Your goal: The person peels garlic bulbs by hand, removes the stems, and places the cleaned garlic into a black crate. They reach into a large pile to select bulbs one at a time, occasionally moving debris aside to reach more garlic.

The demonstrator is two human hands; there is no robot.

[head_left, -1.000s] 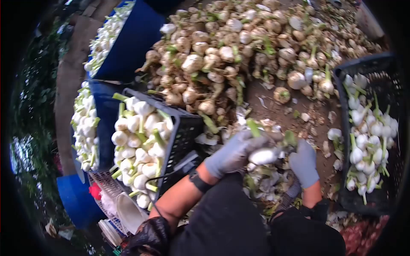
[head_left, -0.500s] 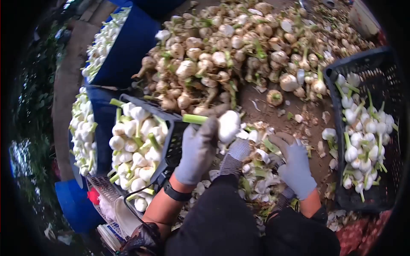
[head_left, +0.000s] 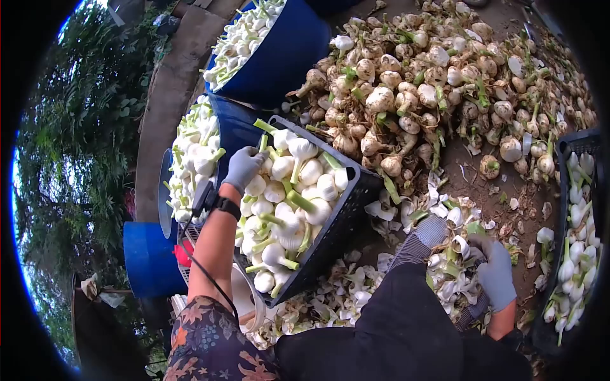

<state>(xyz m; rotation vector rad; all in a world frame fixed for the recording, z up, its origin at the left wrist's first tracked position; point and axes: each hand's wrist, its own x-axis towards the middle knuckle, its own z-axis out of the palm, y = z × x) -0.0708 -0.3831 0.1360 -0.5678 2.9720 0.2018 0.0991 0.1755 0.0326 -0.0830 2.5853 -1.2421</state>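
Observation:
My left hand point(head_left: 246, 168), in a light grey glove, is over the far left corner of a black plastic crate point(head_left: 346, 219). Its fingers are closed at the short green stem point(head_left: 263, 142) of a garlic bulb; the bulb itself is mostly hidden. White garlic bulbs point(head_left: 311, 171) with cut green stems heap up in this crate. My right hand point(head_left: 495, 273), gloved too, is low beside my shoe, above the garlic peelings point(head_left: 445, 270). Its fingers are curled, and what they hold, if anything, is hidden.
Unpeeled, soil-stained garlic point(head_left: 406, 95) lies in a large pile ahead. Blue tubs point(head_left: 289, 60) of white garlic stand at the left. Another black crate point(head_left: 562, 209) with garlic is at the far right. A blue bucket point(head_left: 149, 260) sits at lower left.
My left hand has moved left with the white garlic bulb, from above the peelings to the crate. My right hand stays low by the peelings. The view has swung left.

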